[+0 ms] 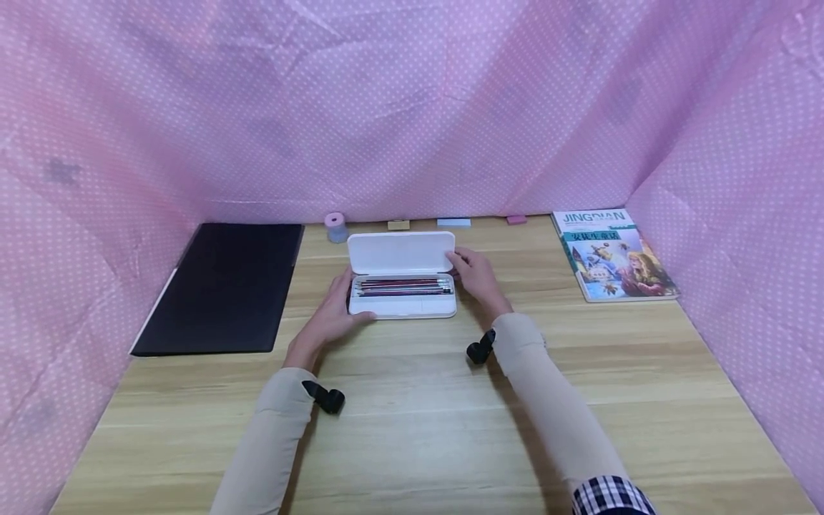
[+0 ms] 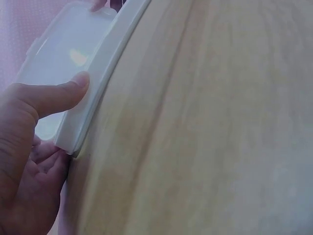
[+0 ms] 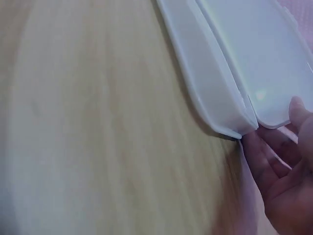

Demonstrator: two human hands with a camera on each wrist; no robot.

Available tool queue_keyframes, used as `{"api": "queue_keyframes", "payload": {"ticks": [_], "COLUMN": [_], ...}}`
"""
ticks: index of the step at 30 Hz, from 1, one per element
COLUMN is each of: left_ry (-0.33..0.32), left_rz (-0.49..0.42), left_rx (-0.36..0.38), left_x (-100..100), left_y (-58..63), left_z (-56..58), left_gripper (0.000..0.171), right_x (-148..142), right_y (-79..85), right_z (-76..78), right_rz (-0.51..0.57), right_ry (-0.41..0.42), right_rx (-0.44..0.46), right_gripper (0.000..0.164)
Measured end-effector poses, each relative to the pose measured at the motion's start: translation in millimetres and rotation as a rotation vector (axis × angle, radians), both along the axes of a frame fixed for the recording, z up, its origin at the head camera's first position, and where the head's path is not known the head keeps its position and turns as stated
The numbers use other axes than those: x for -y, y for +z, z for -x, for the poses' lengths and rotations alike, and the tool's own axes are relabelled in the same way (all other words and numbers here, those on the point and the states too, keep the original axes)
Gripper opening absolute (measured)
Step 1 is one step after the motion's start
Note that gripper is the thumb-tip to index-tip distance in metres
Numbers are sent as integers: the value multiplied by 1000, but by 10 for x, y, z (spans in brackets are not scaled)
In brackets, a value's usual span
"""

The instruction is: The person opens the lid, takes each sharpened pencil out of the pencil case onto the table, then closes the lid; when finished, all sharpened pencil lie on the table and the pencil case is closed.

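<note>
A white pencil case [image 1: 393, 307] lies on the table with its lid [image 1: 400, 254] raised at the back. Inside it, several pencils [image 1: 402, 287] lie side by side in the rear compartment. My left hand [image 1: 335, 311] grips the left end of the case; in the left wrist view the thumb [image 2: 61, 95] presses on the front wall while the fingers curl round the corner. At the other end, my right hand [image 1: 478, 277] pinches the lid's right edge. The right wrist view has that thumb [image 3: 299, 110] on the lid's inner face and the fingers around the case's corner.
A black folder [image 1: 222, 290] lies at the left, an illustrated book [image 1: 611, 257] at the right. Along the back stand a pink-topped small container [image 1: 335, 227], a tan block [image 1: 398, 224], a pale blue block [image 1: 453, 223] and a pink block [image 1: 516, 220], before a pink dotted curtain [image 1: 412, 107].
</note>
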State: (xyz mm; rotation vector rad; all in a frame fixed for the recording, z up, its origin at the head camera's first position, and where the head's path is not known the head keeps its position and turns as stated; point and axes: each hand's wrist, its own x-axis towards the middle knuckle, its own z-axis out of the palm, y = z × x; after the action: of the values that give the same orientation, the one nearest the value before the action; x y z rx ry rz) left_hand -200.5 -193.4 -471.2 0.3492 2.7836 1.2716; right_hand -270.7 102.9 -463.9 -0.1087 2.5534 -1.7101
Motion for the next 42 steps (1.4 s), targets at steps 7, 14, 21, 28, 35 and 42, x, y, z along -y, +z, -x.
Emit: {"api": "queue_keyframes", "payload": {"ticks": [7,14,21,28,35,42], "left_ry": [-19,-51,-62,-63,-45,-47], "left_rz": [82,139,139,137,170,159], "left_rx": [41,59,60,53,68,65], "left_x": [3,37,40,27,33,36], "left_y": [42,78,87,102,107,101], "left_z": [0,38,51,47,40,40], "left_gripper": [106,104,101,100,103,101], "right_x": [14,13,-19,6,78,122], "right_y": [-52,-17,202,274,207,174], "right_z": [57,49,-56,-260,-341,-310], "right_rz": [120,90,14,-198,-366,-411], "right_ry": [-91,-79,-58,271,487,515], "right_rx": [45,39,-151,-163,-171,-178], "right_gripper": [39,43,41,33,32,29]}}
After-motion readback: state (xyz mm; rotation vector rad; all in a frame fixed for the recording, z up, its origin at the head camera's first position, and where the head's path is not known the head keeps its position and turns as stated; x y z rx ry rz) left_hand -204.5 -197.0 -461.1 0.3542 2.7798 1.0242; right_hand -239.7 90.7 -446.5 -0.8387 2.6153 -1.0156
